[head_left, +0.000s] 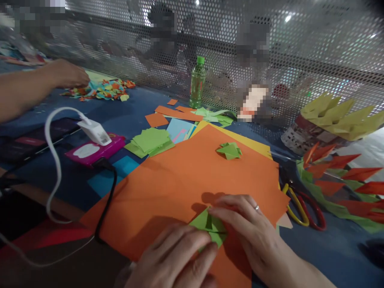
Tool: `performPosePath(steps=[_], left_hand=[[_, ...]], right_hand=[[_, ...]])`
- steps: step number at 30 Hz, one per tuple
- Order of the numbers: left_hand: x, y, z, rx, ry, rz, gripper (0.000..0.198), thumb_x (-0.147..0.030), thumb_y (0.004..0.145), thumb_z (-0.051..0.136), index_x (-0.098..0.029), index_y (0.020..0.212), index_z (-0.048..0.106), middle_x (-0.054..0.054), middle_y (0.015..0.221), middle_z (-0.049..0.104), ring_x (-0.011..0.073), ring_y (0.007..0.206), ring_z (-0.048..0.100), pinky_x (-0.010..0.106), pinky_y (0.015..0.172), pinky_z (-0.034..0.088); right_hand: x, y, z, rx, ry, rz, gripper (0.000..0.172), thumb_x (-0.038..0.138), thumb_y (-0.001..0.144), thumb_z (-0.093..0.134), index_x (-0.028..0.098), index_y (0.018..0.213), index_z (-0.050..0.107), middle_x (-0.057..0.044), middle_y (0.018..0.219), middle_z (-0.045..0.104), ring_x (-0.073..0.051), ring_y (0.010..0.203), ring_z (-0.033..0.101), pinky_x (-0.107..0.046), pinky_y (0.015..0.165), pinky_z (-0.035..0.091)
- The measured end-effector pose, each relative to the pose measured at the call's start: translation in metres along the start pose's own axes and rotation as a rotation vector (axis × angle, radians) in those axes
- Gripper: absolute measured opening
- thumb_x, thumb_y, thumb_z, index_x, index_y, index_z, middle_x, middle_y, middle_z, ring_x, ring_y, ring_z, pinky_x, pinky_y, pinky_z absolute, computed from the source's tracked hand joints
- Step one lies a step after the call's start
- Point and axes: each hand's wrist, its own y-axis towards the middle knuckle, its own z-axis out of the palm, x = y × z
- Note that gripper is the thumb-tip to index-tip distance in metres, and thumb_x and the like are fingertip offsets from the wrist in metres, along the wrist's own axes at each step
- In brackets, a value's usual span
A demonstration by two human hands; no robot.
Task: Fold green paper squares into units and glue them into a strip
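A small green folded paper piece [208, 226] lies on a large orange sheet [180, 180] near the bottom middle. My left hand [177, 260] rests on its near side with fingers pressed flat on the paper. My right hand [249, 228], with a ring on one finger, presses down on the piece's right side with its fingertips together. A finished green folded piece [229, 150] sits farther back on the orange sheet.
A stack of green squares [150, 142], orange strips [177, 113] and a green bottle [197, 82] lie behind. Scissors [303, 206] with yellow and red handles lie to the right, beside orange-green paper figures [339, 176]. White charger and cables [93, 132] left. Another person's arm [39, 86] reaches over paper scraps [105, 90].
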Motion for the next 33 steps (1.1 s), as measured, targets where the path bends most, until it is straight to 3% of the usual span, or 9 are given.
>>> performPosePath(steps=[4,8,12,18,25,33], left_hand=[[-0.009,0.001,0.0,0.178,-0.02,-0.021,0.026,-0.014,0.102,0.046,-0.021,0.106,0.071,0.0,0.099,0.072,0.0139,0.094,0.068,0.026,0.091,0.053],[-0.005,0.004,-0.004,0.245,-0.062,-0.033,0.033,-0.014,0.105,0.04,-0.022,0.106,0.072,-0.002,0.102,0.074,0.0137,0.095,0.068,0.027,0.094,0.052],[-0.002,0.0,-0.006,0.223,-0.068,-0.07,0.037,-0.013,0.106,0.036,-0.019,0.104,0.073,-0.001,0.103,0.074,0.0152,0.096,0.066,0.031,0.096,0.048],[0.0,-0.006,-0.014,0.243,0.028,-0.052,0.034,-0.012,0.105,0.038,-0.014,0.121,0.069,0.005,0.129,0.068,0.019,0.122,0.058,0.035,0.114,0.036],[0.007,-0.011,-0.005,0.285,0.09,-0.029,0.033,-0.028,0.106,0.047,-0.014,0.127,0.066,0.004,0.131,0.067,0.0191,0.127,0.055,0.037,0.123,0.023],[0.018,-0.01,-0.011,0.324,0.105,0.008,0.032,-0.025,0.104,0.047,-0.018,0.129,0.066,0.002,0.138,0.064,0.0211,0.129,0.054,0.041,0.124,0.022]], right_hand=[[-0.001,0.004,0.003,0.054,-0.046,-0.026,0.063,-0.003,0.078,0.046,0.029,0.131,0.058,-0.004,0.147,0.05,-0.024,0.131,0.045,-0.04,0.105,0.045],[-0.004,0.005,0.003,0.004,-0.046,-0.014,0.051,-0.004,0.082,0.045,0.024,0.121,0.062,-0.007,0.138,0.056,-0.024,0.128,0.048,-0.04,0.103,0.046],[-0.007,0.004,-0.001,-0.088,-0.038,-0.045,0.025,0.002,0.094,0.049,0.021,0.099,0.064,-0.007,0.116,0.064,-0.021,0.108,0.055,-0.035,0.091,0.047],[-0.007,-0.003,0.0,-0.16,-0.006,0.024,0.016,0.008,0.097,0.052,0.022,0.097,0.06,-0.001,0.089,0.065,-0.019,0.088,0.055,-0.035,0.079,0.044],[0.0,-0.004,0.008,-0.152,0.114,0.053,0.019,0.007,0.094,0.053,0.022,0.102,0.061,-0.002,0.09,0.067,-0.017,0.085,0.059,-0.031,0.074,0.048],[-0.003,-0.001,0.009,-0.145,0.103,0.042,0.019,0.008,0.096,0.052,0.022,0.101,0.064,-0.003,0.093,0.066,-0.017,0.082,0.057,-0.032,0.075,0.049]])
